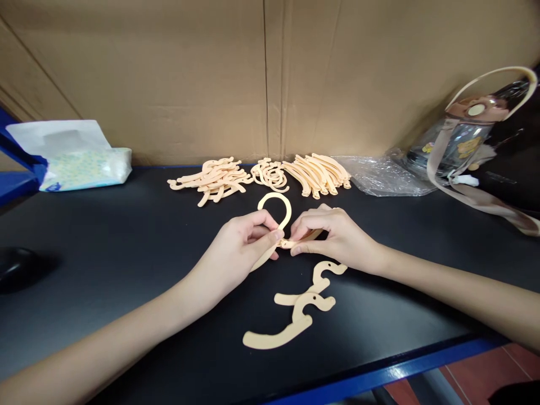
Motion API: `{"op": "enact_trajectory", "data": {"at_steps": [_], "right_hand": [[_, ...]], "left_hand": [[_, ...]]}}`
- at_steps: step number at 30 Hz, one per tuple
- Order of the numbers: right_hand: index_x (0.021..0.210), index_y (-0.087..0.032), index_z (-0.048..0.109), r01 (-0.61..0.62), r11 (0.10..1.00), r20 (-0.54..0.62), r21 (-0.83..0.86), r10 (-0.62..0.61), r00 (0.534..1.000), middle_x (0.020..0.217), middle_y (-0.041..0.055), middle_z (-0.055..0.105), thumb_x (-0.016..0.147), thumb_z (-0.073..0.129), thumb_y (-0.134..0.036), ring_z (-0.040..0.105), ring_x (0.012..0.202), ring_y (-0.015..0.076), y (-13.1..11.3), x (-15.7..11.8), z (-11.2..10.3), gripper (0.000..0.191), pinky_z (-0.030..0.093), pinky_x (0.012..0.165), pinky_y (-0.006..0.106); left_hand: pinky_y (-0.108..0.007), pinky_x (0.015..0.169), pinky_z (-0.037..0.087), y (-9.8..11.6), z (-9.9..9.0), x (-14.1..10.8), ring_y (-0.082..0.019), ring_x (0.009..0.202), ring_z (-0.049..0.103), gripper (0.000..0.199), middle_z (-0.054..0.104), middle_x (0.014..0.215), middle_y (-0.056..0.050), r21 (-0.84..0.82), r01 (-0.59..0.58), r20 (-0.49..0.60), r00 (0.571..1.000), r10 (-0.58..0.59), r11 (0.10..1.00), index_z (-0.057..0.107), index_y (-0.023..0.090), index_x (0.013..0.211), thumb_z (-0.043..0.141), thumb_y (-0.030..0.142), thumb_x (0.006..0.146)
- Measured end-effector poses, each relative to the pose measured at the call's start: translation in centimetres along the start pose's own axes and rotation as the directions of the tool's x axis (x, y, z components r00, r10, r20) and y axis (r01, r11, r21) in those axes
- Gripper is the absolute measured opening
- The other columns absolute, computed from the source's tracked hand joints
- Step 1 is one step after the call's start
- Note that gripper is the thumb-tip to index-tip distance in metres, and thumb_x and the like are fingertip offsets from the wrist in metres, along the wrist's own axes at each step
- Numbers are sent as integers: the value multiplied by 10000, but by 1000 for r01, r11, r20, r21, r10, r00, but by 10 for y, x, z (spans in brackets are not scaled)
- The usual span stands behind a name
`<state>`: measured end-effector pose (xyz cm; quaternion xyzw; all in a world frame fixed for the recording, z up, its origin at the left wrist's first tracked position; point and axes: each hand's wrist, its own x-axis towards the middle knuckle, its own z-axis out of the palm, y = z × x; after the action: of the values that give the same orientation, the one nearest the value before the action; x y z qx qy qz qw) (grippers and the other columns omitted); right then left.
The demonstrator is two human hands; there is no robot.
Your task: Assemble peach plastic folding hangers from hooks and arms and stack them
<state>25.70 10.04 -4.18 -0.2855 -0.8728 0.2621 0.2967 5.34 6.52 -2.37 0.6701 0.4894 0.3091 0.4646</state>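
Observation:
My left hand (253,239) pinches the base of a cream plastic hanger hook (289,211), its round loop standing up above the fingers. A flat curved hanger arm (263,261) shows below the left fingers. My right hand (327,233) is closed on another cream hanger arm (313,235), and its end meets the hook's base between both hands. How the pieces join there is hidden by the fingertips. On the black table just below my hands lie two S-curved cream pieces with small holes, a nearer one (278,339) and a farther one (323,277), overlapping each other.
Along the cardboard wall (189,79) lie a pile of curved pieces (217,177), a bunch of hooks (270,174) and a stack of arms (318,174). A tissue pack (88,169) sits left, a black mouse (19,267) nearer. Right are a plastic bag (383,174) and strapped bottle (464,140).

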Motion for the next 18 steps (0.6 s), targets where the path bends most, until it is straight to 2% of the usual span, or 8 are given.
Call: {"op": "enact_trajectory", "data": {"at_steps": [5,18], "right_hand": [[771,-175,672,-16,1000,-2,-9,16,1000,781,-14,687,782,745,-265,628,721,127,0,0,1,116,387,776,283],[761,-173,654,-73,993,-10,87,74,997,769,-16,666,789,734,-274,648,674,110,0,0,5,131,480,698,240]], "left_hand": [[-184,576,401,2,2,0,-109,636,620,196,648,648,17,-53,41,-12,999,-41,998,561,157,759,576,317,871],[-199,619,409,1,4,-3,-115,650,622,186,644,626,30,-29,-4,-47,999,3,1000,555,167,764,574,316,872]]}}
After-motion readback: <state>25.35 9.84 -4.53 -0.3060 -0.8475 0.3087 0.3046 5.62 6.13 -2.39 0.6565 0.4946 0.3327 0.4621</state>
